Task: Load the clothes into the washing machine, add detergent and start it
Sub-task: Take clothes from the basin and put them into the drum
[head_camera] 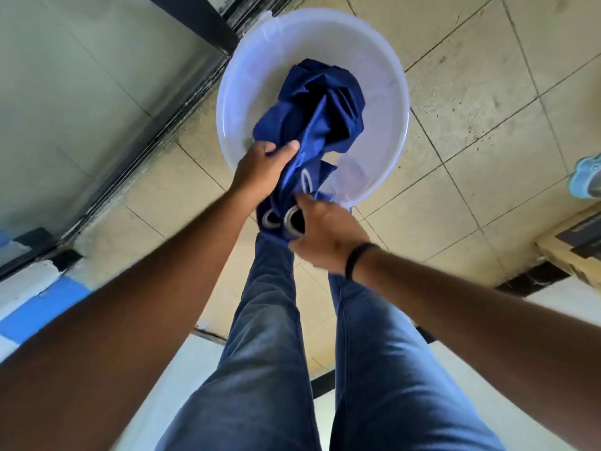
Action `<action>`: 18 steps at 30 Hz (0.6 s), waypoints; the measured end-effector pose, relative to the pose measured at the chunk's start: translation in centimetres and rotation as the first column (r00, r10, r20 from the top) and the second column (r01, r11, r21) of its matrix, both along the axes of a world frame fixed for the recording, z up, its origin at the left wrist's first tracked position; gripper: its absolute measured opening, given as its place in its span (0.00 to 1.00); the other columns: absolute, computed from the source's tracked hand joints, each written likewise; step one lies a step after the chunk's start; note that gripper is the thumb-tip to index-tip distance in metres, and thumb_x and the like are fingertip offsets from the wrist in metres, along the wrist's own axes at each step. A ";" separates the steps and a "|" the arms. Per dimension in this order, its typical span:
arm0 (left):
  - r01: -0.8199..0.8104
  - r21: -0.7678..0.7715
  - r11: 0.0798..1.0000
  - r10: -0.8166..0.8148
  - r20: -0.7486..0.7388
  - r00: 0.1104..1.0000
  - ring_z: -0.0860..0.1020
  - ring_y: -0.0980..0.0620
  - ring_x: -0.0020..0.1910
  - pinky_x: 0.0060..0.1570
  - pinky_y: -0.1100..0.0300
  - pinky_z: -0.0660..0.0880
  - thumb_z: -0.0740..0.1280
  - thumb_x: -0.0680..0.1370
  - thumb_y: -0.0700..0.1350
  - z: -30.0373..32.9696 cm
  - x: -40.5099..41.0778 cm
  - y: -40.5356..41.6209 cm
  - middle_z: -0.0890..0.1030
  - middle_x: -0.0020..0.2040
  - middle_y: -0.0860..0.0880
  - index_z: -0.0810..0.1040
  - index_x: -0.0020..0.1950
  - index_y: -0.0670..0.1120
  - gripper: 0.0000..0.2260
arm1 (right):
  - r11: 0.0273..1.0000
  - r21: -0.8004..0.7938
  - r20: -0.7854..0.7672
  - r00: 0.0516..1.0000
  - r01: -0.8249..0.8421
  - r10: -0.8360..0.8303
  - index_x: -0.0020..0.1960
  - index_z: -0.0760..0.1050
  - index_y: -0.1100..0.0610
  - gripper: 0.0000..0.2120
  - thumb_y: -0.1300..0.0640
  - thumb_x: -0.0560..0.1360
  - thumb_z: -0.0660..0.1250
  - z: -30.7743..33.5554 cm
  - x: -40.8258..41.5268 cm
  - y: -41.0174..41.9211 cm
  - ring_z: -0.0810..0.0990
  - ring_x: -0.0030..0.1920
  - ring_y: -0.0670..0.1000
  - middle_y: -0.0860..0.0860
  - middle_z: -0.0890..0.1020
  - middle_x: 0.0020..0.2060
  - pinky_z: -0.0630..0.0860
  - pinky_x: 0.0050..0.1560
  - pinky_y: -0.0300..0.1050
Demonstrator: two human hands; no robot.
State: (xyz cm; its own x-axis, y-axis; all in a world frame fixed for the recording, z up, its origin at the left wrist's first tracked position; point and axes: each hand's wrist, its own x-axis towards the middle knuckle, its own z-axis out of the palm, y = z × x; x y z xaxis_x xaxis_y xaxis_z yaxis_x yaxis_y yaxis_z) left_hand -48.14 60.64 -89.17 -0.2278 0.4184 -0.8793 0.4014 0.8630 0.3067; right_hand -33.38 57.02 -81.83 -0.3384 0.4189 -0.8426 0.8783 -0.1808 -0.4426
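A dark blue cloth with metal eyelet rings [320, 122] lies bunched in a white plastic tub [383, 76] that stands on the tiled floor in front of my feet. My left hand [260, 167] grips a fold of the cloth at the tub's near rim. My right hand [325, 236] holds the cloth's lower end by the eyelets, just outside the rim, above my legs. A black band circles my right wrist. No washing machine or detergent is in view.
A dark door frame and grey wall [81, 92] run along the left. A light blue object [585, 177] sits at the right edge, with a cardboard box [572, 249] below it. Beige floor tiles [487, 109] surround the tub.
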 end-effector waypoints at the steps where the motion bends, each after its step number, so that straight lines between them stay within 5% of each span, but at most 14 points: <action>1: 0.019 -0.078 0.997 -0.016 0.037 0.999 0.82 0.41 0.52 0.53 0.48 0.78 0.67 0.65 0.72 -1.0 0.3 0.6 0.84 0.53 0.40 0.79 0.58 0.42 0.37 | 0.999 0.001 -0.050 0.998 -0.035 0.035 0.53 0.68 0.52 0.17 0.52 0.67 0.68 1.8 -0.3 -0.7 0.80 0.45 0.59 0.54 0.80 0.46 0.80 0.43 0.51; 4: 0.189 -0.206 0.960 -0.189 0.019 0.982 0.80 0.42 0.58 0.54 0.55 0.75 0.73 0.72 0.61 -3.3 1.9 0.7 0.81 0.60 0.42 0.75 0.65 0.40 0.31 | 0.991 -0.033 -0.176 0.977 -0.126 0.119 0.52 0.68 0.50 0.20 0.43 0.66 0.71 6.0 -0.9 -0.9 0.78 0.44 0.56 0.51 0.79 0.46 0.78 0.45 0.50; 7: 0.246 -0.105 0.964 -0.259 -0.136 0.956 0.78 0.37 0.60 0.54 0.51 0.73 0.67 0.79 0.53 -3.5 3.6 -0.5 0.79 0.62 0.37 0.75 0.63 0.40 0.20 | 0.945 -0.112 -0.147 0.945 -0.308 0.291 0.46 0.72 0.49 0.25 0.27 0.69 0.63 6.9 0.0 1.7 0.78 0.45 0.51 0.47 0.81 0.45 0.76 0.46 0.48; 10: 0.210 0.006 0.978 -0.208 -0.125 0.970 0.77 0.35 0.59 0.52 0.50 0.72 0.63 0.81 0.53 -0.6 4.9 -2.6 0.80 0.59 0.34 0.73 0.62 0.39 0.19 | 0.995 0.001 -0.018 0.995 -0.102 0.102 0.49 0.75 0.50 0.20 0.34 0.77 0.58 5.1 1.1 5.2 0.79 0.50 0.56 0.53 0.81 0.49 0.76 0.52 0.50; 13: 0.248 0.162 0.955 -0.249 -0.016 0.968 0.81 0.37 0.50 0.46 0.48 0.75 0.64 0.79 0.55 4.2 6.4 -6.0 0.83 0.48 0.38 0.76 0.55 0.43 0.15 | 0.967 0.164 0.104 0.972 0.193 -0.212 0.69 0.69 0.55 0.31 0.36 0.75 0.64 -1.0 1.8 7.8 0.75 0.62 0.62 0.60 0.74 0.63 0.73 0.62 0.52; 16: 0.270 0.220 0.937 -0.324 0.264 0.908 0.79 0.47 0.36 0.37 0.49 0.75 0.63 0.76 0.60 9.8 7.2 -9.3 0.79 0.33 0.49 0.73 0.42 0.47 0.16 | 0.956 -0.007 0.256 0.924 0.294 -0.283 0.80 0.45 0.53 0.52 0.35 0.69 0.70 -7.1 2.1 8.8 0.67 0.71 0.66 0.64 0.61 0.74 0.67 0.71 0.58; 18: 0.316 0.270 0.910 -0.406 0.419 0.812 0.78 0.45 0.35 0.38 0.47 0.74 0.60 0.76 0.67 12.8 7.3 -11.0 0.76 0.32 0.47 0.71 0.39 0.46 0.24 | 0.952 -0.066 0.361 0.896 0.300 -0.257 0.80 0.39 0.54 0.55 0.38 0.70 0.72 -10.3 2.3 8.5 0.65 0.73 0.65 0.64 0.59 0.76 0.66 0.72 0.58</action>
State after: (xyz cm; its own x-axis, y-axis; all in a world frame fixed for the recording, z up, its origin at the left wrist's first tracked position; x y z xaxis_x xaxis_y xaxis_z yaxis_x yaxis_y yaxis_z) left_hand -40.89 49.59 -76.36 0.3788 0.5494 -0.7448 0.4478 0.5955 0.6670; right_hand -31.07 65.47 -92.12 0.0979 0.3441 -0.9338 0.8775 -0.4724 -0.0821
